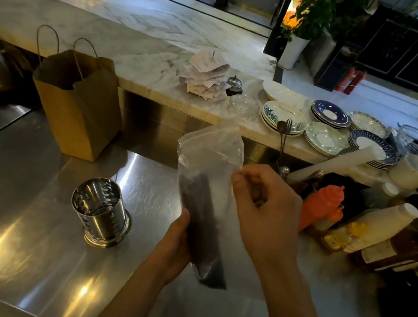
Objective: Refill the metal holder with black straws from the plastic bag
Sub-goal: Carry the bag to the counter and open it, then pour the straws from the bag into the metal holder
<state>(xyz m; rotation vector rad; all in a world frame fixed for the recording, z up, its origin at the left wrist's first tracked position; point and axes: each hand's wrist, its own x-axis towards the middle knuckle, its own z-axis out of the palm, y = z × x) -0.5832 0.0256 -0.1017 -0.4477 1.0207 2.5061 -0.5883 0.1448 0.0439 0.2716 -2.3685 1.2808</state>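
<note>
Two hands, one plastic bag, one metal holder, one paper bag.

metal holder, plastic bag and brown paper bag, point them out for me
metal holder (pixel 102 219): head view, on its perforated side wall
plastic bag (pixel 209 155): head view, on its clear upper part
brown paper bag (pixel 82 115): head view, on its front face

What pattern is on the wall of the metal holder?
Rows of small punched slots on shiny steel; the metal holder shows best in the head view.
</note>
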